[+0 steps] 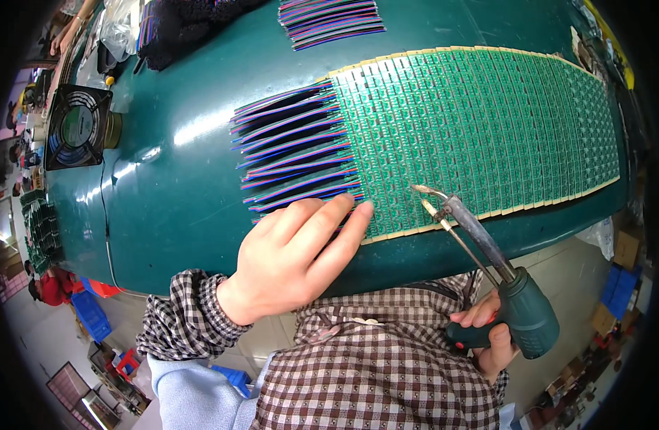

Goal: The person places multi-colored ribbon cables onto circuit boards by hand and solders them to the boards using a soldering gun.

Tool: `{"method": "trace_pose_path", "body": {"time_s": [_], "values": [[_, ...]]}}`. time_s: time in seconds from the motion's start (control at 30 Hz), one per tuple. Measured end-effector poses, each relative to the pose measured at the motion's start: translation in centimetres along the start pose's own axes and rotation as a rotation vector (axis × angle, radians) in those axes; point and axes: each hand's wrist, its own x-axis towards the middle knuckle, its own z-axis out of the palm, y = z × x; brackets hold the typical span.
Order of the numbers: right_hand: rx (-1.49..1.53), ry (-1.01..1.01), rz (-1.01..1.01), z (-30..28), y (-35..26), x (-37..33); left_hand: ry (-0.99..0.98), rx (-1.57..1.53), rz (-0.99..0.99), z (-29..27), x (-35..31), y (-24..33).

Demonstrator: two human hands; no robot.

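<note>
Green circuit boards (480, 129) lie side by side in a wide panel with pale edge strips. Along the panel's left edge, rows of thin multicoloured wires (297, 154) reach out to the left. My left hand (294, 251) is at the panel's lower left corner, its fingertips closed around the ends of the nearest wires. My right hand (491, 333) grips the handle of a dark green soldering gun (531, 315). The gun's hot tip and its thin feed tube point up and left, over the lower middle of the panel, apart from the left fingertips.
Another bundle of multicoloured wires (332, 21) lies at the table's far side. A dark wire bundle (190, 29) is left of it. A square black fan (77, 127) with a cable stands at the left edge of the green table (179, 186). Blue crates (92, 315) sit beyond the table.
</note>
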Motion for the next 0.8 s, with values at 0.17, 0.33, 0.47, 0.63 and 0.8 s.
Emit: {"method": "trace_pose_path", "body": {"time_s": [0.17, 0.33, 0.47, 0.63, 0.8], "values": [[0.006, 0.008, 0.008, -0.35, 0.30, -0.06, 0.072, -0.188, -0.132, 0.04, 0.29, -0.33], [0.018, 0.012, 0.021, -0.50, 0.21, 0.12, 0.057, -0.176, -0.135, -0.66, 0.38, -0.49], [0.023, 0.011, 0.041, -0.59, 0.18, 0.19, 0.019, -0.160, -0.044, -0.23, 0.09, -0.64], [0.023, -0.010, 0.028, -0.48, -0.02, 0.48, 0.011, -0.088, 0.009, -0.19, 0.15, -0.71], [0.024, -0.004, 0.032, -0.46, 0.13, 0.39, 0.004, -0.002, 0.057, -0.18, 0.28, -0.69]]}}
